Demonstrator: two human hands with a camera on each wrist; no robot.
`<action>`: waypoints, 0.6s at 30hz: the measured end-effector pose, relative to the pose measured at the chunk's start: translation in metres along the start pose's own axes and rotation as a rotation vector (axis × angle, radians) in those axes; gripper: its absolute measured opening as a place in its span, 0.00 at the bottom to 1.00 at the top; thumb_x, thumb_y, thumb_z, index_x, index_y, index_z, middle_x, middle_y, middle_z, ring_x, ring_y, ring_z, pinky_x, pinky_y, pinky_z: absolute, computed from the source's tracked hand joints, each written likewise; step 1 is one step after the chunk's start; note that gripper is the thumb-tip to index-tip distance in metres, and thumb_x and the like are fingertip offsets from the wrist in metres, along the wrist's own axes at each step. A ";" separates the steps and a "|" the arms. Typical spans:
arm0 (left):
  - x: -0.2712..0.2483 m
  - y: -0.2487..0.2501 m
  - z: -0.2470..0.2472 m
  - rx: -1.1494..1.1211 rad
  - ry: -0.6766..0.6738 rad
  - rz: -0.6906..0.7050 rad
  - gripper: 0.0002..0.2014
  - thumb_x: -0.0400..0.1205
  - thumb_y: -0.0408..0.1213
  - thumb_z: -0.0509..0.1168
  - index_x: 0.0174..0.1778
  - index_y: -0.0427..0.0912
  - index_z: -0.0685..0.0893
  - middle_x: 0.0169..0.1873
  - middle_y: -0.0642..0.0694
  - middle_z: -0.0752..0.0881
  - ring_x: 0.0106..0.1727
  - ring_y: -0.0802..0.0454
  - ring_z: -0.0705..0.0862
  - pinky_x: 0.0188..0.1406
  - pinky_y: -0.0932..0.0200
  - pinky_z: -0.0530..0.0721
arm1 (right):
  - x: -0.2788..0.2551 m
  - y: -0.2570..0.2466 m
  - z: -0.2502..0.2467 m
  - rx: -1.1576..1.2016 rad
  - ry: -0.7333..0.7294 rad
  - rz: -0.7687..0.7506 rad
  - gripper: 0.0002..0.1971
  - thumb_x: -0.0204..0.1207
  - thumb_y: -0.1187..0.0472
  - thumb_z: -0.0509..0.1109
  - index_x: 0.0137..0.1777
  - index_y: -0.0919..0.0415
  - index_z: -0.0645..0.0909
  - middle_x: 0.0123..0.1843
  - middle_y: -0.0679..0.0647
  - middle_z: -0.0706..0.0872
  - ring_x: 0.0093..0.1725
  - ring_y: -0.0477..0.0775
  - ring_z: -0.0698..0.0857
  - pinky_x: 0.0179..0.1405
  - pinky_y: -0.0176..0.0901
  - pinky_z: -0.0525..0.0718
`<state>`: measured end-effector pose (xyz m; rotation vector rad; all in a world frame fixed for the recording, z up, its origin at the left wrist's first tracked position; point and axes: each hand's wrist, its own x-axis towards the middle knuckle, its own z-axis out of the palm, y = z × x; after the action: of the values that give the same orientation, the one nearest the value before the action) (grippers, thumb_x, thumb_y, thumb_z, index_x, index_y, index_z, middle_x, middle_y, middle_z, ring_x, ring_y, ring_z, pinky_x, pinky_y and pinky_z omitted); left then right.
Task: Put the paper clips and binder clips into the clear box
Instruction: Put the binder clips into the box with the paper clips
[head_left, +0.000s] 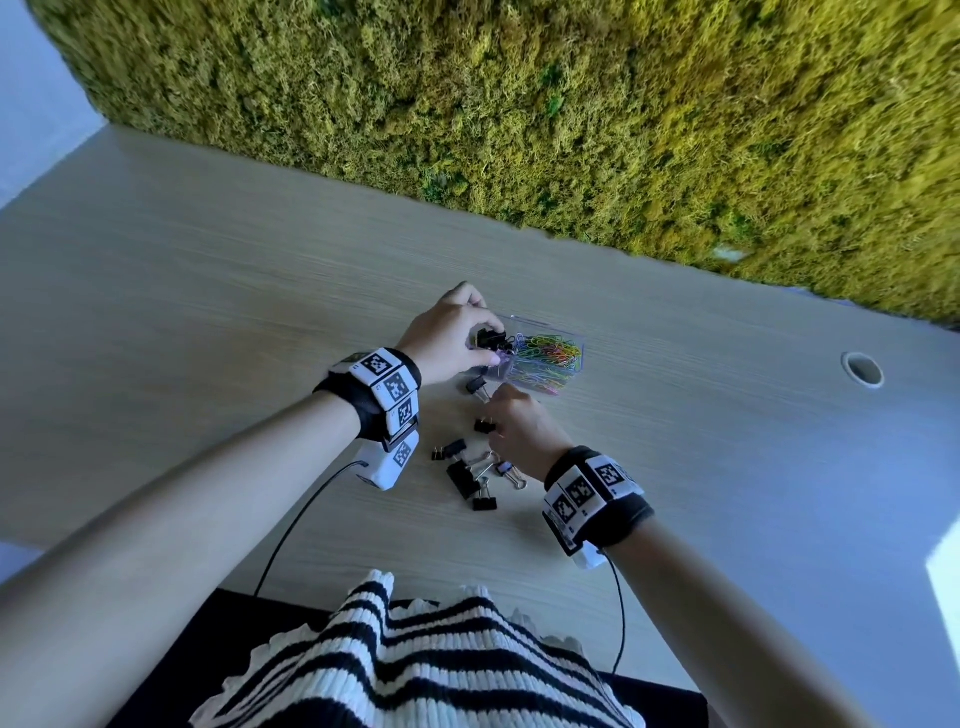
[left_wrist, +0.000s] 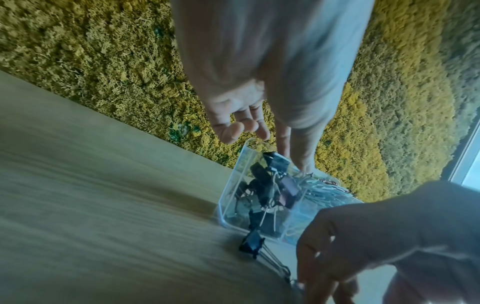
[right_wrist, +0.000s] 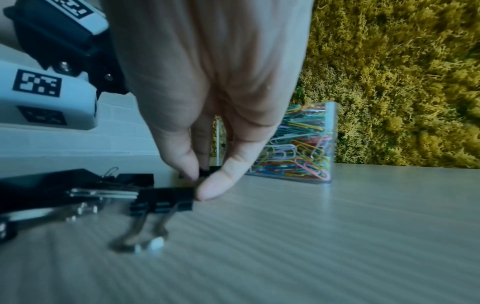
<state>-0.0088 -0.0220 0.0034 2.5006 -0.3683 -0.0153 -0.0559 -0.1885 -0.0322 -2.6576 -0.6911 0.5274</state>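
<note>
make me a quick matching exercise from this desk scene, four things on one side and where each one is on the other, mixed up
Things:
1. paper clips
2. left hand
3. right hand
4. loose binder clips

Places:
A. on the table, near the person
B. over the box's left end
C. inside the box, right part
D. down at a binder clip between box and pile

Pairs: 1-C, 2-B, 3-D, 4-A

Bare forearms, each wrist in a black band (head_left: 621, 512) faced with white blocks printed in black square fiducial tags (head_left: 390, 385), thin black cable (head_left: 296, 525) trailing from each unit, black-and-white striped ribbed knit top (head_left: 415, 670) with scalloped hem.
</note>
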 end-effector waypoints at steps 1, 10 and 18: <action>0.000 0.000 0.001 0.010 0.009 -0.003 0.16 0.71 0.46 0.75 0.54 0.48 0.85 0.52 0.51 0.72 0.54 0.54 0.75 0.43 0.53 0.82 | -0.001 0.002 0.000 0.000 0.006 0.003 0.19 0.69 0.72 0.65 0.60 0.63 0.82 0.58 0.61 0.76 0.50 0.63 0.80 0.51 0.54 0.83; -0.003 -0.004 0.007 0.100 0.058 -0.030 0.12 0.74 0.43 0.72 0.53 0.45 0.86 0.52 0.50 0.72 0.56 0.53 0.74 0.37 0.57 0.82 | -0.006 0.004 -0.002 -0.050 0.012 -0.031 0.13 0.73 0.65 0.70 0.58 0.63 0.82 0.58 0.58 0.76 0.48 0.59 0.82 0.52 0.46 0.84; -0.021 -0.025 0.004 -0.020 0.198 -0.087 0.03 0.75 0.40 0.70 0.42 0.49 0.83 0.44 0.54 0.80 0.43 0.57 0.79 0.36 0.60 0.78 | -0.004 0.002 -0.001 -0.218 0.009 -0.076 0.17 0.75 0.70 0.59 0.63 0.60 0.75 0.52 0.61 0.80 0.40 0.60 0.83 0.34 0.46 0.83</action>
<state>-0.0232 0.0006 -0.0151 2.4689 -0.1762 0.1918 -0.0578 -0.1926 -0.0310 -2.8178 -0.8889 0.4424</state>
